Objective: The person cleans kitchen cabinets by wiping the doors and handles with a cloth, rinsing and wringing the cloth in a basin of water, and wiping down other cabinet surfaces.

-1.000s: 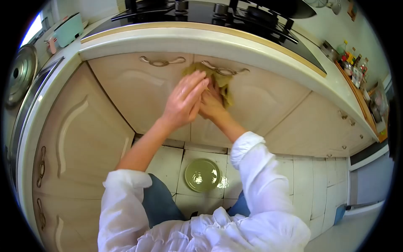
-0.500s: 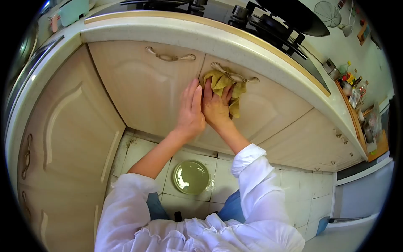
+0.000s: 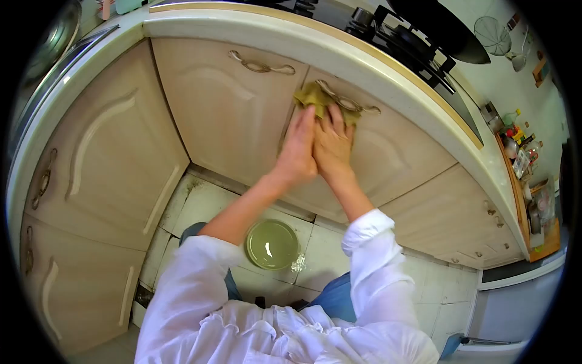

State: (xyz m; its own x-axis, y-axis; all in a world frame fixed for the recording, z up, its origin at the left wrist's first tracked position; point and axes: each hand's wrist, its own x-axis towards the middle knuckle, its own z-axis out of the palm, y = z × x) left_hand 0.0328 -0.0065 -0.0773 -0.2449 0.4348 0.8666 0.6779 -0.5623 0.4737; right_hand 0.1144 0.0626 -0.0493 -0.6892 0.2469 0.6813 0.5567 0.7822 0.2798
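Head view: cloth under/beside handle, against cabinet door.
R hand: fingers straight, slightly apart, pressing cloth; L hand alongside (a bit blurred), fingers straight, together. Cloth prob. light, soft; best grip: bunched middle.

A home kitchen: a gas stove with a wok on it, cupboards below it.

Fairly bright, soft light fills the view, leaving a sharp white glare at six o'clock on the green basin and shine on the floor tiles. Wide-lens distortion bows the surface; black vignetting rings the edges; the left hand blurs.
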